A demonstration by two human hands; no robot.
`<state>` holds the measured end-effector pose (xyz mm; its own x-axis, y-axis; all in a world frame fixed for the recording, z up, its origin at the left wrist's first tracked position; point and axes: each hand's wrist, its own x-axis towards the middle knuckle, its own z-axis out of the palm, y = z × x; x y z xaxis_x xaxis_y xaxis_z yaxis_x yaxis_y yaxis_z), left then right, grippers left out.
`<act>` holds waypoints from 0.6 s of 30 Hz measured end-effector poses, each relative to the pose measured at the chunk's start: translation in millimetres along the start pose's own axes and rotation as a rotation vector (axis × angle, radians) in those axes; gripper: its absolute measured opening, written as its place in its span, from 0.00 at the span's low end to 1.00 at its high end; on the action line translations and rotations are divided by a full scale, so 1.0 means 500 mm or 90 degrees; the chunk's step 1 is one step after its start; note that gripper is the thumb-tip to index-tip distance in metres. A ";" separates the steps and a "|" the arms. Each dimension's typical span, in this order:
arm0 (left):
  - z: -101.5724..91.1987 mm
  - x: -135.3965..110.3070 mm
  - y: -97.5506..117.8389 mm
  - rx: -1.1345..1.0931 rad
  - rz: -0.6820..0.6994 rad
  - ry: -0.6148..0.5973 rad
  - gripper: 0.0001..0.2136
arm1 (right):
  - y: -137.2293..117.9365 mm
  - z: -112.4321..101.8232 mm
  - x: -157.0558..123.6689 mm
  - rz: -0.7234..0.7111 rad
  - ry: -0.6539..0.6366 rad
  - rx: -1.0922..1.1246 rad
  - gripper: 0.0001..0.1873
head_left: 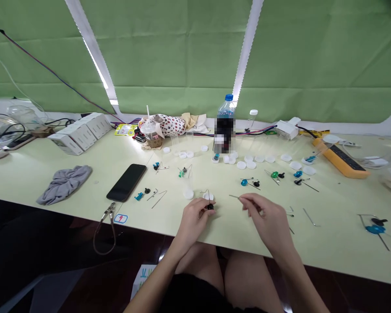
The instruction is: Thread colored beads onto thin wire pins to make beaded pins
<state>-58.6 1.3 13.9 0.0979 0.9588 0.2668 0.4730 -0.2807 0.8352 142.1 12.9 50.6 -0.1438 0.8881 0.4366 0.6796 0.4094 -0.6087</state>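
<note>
My left hand (193,216) is closed near the table's front edge, pinching a small black round part (210,207) with a thin bent metal wire (209,195) standing up from it. A white cap (208,197) lies just beyond its fingertips. To the right, my right hand (267,214) pinches a thin metal rod (233,196), whose free end points left toward the black part. The rod and the black part are apart. A clear tube (188,184) with a white cap stands beyond my left hand. Loose metal rods (310,217) lie right of my right hand.
Sets of blue, green and black parts with wires (376,228) are spread over the table (169,234). Several white caps (270,159) lie behind. A phone (126,182), a grey cloth band (65,184), a bottle (228,106), a drink cup (153,138) and an orange power strip (340,158) stand around.
</note>
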 end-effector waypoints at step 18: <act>-0.081 -0.035 0.026 -0.240 0.067 0.424 0.13 | -0.191 0.057 0.224 -0.459 -0.080 -0.189 0.08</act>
<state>-89.6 -20.8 39.5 -0.4783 0.7306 0.4873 0.1481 -0.4799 0.8647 40.5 79.0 138.9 -0.6903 0.4491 0.5673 0.5488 0.8359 0.0060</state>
